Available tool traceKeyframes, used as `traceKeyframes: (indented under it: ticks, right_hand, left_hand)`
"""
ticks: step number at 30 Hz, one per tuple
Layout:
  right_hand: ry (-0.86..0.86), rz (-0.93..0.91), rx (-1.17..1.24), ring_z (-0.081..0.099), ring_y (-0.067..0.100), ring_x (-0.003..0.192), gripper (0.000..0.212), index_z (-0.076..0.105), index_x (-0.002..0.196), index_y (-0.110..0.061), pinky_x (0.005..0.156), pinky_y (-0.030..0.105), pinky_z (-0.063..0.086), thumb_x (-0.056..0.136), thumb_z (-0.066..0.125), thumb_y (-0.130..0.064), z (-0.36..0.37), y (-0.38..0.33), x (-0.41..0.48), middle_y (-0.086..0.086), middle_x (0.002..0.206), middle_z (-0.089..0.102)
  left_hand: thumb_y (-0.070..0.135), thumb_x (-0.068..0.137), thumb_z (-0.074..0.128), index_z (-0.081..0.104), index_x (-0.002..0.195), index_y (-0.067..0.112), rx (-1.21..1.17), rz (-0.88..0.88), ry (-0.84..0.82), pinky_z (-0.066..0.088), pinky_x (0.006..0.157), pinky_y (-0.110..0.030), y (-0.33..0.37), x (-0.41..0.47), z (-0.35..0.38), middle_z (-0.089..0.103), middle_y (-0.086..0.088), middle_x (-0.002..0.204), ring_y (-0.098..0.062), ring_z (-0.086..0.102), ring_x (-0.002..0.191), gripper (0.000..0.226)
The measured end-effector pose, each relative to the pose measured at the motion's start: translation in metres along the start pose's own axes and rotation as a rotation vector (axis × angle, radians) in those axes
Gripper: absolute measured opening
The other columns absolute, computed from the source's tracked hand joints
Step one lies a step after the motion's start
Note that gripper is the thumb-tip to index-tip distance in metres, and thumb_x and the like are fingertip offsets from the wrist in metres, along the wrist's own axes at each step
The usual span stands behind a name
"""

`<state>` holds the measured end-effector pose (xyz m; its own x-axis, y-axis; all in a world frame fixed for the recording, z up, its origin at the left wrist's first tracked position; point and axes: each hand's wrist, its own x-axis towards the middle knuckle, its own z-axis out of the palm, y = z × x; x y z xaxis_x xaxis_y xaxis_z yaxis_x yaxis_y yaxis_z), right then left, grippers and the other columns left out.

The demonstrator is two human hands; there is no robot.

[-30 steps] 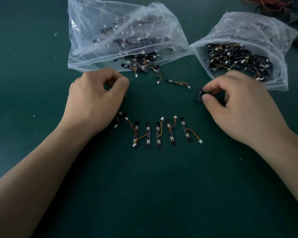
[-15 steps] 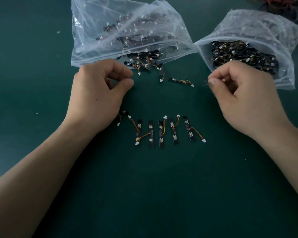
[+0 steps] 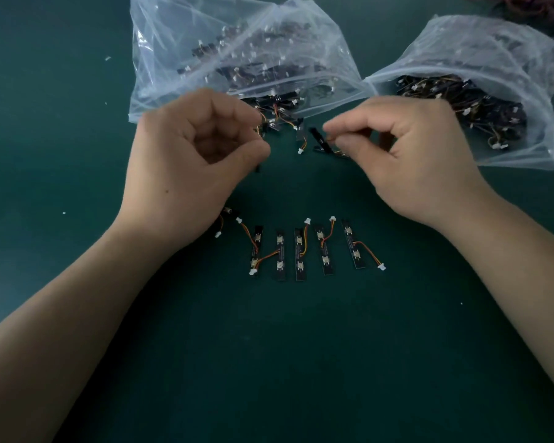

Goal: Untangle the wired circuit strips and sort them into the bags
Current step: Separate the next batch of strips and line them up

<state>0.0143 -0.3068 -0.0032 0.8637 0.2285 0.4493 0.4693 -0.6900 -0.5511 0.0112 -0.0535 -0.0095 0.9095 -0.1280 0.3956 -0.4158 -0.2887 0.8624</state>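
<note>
**Head view.** The person's L hand (image 3: 192, 161) and R hand (image 3: 406, 155) are over a dark green table (image 3: 269, 362), just in front of two clear plastic bags.

R hand: thumb & forefinger are pinched together on the orange wire of one held strip (image 3: 320, 140). The black strip hangs tilted off that wire, just left of the fingertips. The other fingers are curled in.

L hand: fingers curled, thumb pressed to forefinger. A dark tip (image 3: 258, 169) sticks out below the thumb & a bit of orange wire shows by the forefinger. Can't tell whether the hand is actually clamped on a strip, since the hand hides most of it.

Btw the hands lies a loose strip (image 3: 300, 133), white plug toward the person. A flat strip (image 3: 331, 152) lies just under the held one.

L bag (image 3: 160, 75) has its mouth toward the person w/ strips inside. A few spilled strips (image 3: 275, 107) lie at the mouth, right by the L hand's fingertips. R bag (image 3: 509, 49) sits beside it, the corners meeting, & holds a darker tangled pile (image 3: 445, 100).

Nearer the person is a row of strips (image 3: 299, 254): five side by side, well apart from the bags, w/ wires & white plugs curling off. A sixth strip (image 3: 229, 212) is partly hidden at the L wrist.

Top R corner: red wires (image 3: 525, 1), blurred.
</note>
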Motion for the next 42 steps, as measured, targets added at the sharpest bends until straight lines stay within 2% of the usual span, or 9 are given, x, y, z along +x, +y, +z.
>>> traceKeyframes:
  ticks: [6, 11, 15, 26, 30, 34, 37, 39, 42]
  right_hand:
    - [-0.035, -0.071, -0.049, 0.061, 0.010, 0.081, 0.011, 0.077, 0.102, -0.017, 0.075, 0.015, 0.040, 0.099, 0.067, -0.011, -0.007, 0.002, -0.014, -0.003, 0.093, 0.069]
    - [-0.040, -0.027, -0.026, 0.061, 0.012, 0.080, 0.013, 0.078, 0.103, -0.016, 0.075, 0.012, 0.038, 0.098, 0.069, -0.008, -0.008, 0.001, -0.019, -0.004, 0.095, 0.067]
    - [-0.057, -0.036, -0.023, 0.062, 0.012, 0.084, 0.016, 0.079, 0.106, -0.015, 0.076, 0.011, 0.038, 0.097, 0.068, -0.007, -0.007, 0.001, -0.018, -0.002, 0.100, 0.069]
    - [-0.056, -0.059, -0.030, 0.063, -0.003, 0.089, 0.011, 0.078, 0.107, -0.017, 0.082, 0.010, 0.040, 0.099, 0.070, -0.015, -0.006, 0.002, -0.018, -0.007, 0.099, 0.073]
    - [-0.047, -0.040, -0.035, 0.062, 0.014, 0.081, 0.010, 0.075, 0.105, -0.017, 0.076, 0.017, 0.043, 0.100, 0.067, -0.014, -0.006, -0.001, -0.018, -0.003, 0.094, 0.071]
    - [-0.025, -0.035, -0.031, 0.062, 0.015, 0.081, 0.013, 0.077, 0.104, -0.015, 0.076, 0.014, 0.040, 0.098, 0.067, -0.008, -0.006, 0.000, -0.019, -0.004, 0.094, 0.068]
    - [-0.018, -0.047, -0.012, 0.065, 0.020, 0.082, 0.014, 0.078, 0.103, -0.013, 0.076, 0.016, 0.042, 0.097, 0.067, -0.007, -0.005, 0.001, -0.019, 0.000, 0.097, 0.071]
    - [-0.017, -0.066, 0.001, 0.067, 0.019, 0.083, 0.013, 0.078, 0.103, -0.012, 0.077, 0.016, 0.043, 0.098, 0.068, -0.009, -0.005, 0.001, -0.020, 0.001, 0.097, 0.072]
    - [-0.002, -0.085, 0.002, 0.066, 0.013, 0.085, 0.012, 0.079, 0.105, -0.012, 0.078, 0.013, 0.040, 0.099, 0.068, -0.010, -0.005, 0.002, -0.020, -0.001, 0.097, 0.073]
  left_hand:
    - [0.010, 0.089, 0.082, 0.068, 0.106, 0.022, -0.065, 0.021, -0.075, 0.060, 0.072, -0.025, 0.006, -0.004, 0.002, 0.079, 0.002, 0.088, -0.014, 0.074, 0.073, 0.025]
    - [0.033, 0.085, 0.084, 0.068, 0.099, 0.037, 0.226, 0.047, 0.014, 0.054, 0.064, -0.029, 0.007, -0.004, 0.004, 0.076, 0.027, 0.085, -0.019, 0.064, 0.062, 0.022]
    - [0.027, 0.086, 0.084, 0.069, 0.103, 0.034, 0.150, -0.024, 0.001, 0.063, 0.073, -0.033, 0.004, -0.002, 0.002, 0.078, 0.017, 0.086, -0.014, 0.074, 0.072, 0.024]
    - [0.019, 0.087, 0.080, 0.073, 0.100, 0.031, 0.406, -0.091, -0.016, 0.039, 0.068, 0.001, 0.003, -0.003, 0.005, 0.072, 0.024, 0.079, 0.011, 0.062, 0.069, 0.018]
    - [0.024, 0.088, 0.076, 0.074, 0.096, 0.035, 0.424, -0.135, -0.059, 0.043, 0.067, -0.006, 0.005, -0.002, 0.005, 0.070, 0.030, 0.087, -0.004, 0.058, 0.068, 0.014]
    - [0.020, 0.088, 0.071, 0.074, 0.097, 0.036, 0.420, -0.144, -0.102, 0.045, 0.064, -0.011, 0.007, -0.004, 0.006, 0.068, 0.026, 0.085, -0.014, 0.056, 0.067, 0.018]
    - [0.017, 0.088, 0.067, 0.074, 0.096, 0.035, 0.423, -0.141, -0.094, 0.041, 0.065, -0.007, 0.008, -0.004, 0.005, 0.065, 0.024, 0.082, -0.011, 0.056, 0.070, 0.021]
    - [0.019, 0.089, 0.066, 0.073, 0.097, 0.037, 0.466, -0.123, -0.035, 0.041, 0.079, -0.007, 0.010, -0.004, 0.005, 0.061, 0.025, 0.088, -0.006, 0.054, 0.082, 0.021]
    - [0.029, 0.091, 0.068, 0.073, 0.094, 0.038, 0.537, -0.133, -0.009, 0.045, 0.107, -0.044, 0.015, -0.004, 0.007, 0.060, 0.024, 0.096, -0.017, 0.057, 0.104, 0.011]
